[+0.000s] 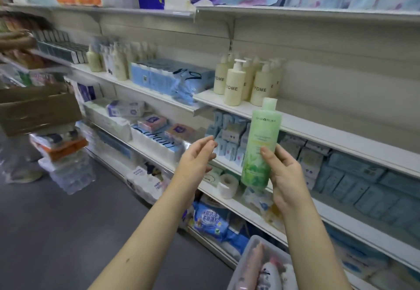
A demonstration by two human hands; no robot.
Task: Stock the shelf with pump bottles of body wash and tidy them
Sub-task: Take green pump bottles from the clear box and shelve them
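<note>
1. Right hand [284, 176] grips green bottle [261, 139] low on its body, upright, label out; likely lining up a slot.
2. Left hand [197, 155] at the bottle's 9 o'clock: fingers loosely spread, empty, ready to steady it.
3. Cream pump bottles [235, 85] at 12 o'clock on shelf [329, 119], which is bare at 2 o'clock. Green cap type unclear, blurred.

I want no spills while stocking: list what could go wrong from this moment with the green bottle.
1. Only the right hand grips the green bottle, low down; the left hand is off it, so it might slip.
2. The cream pump bottles crowd the front edge of the shelf; setting it beside them might topple one.
</note>
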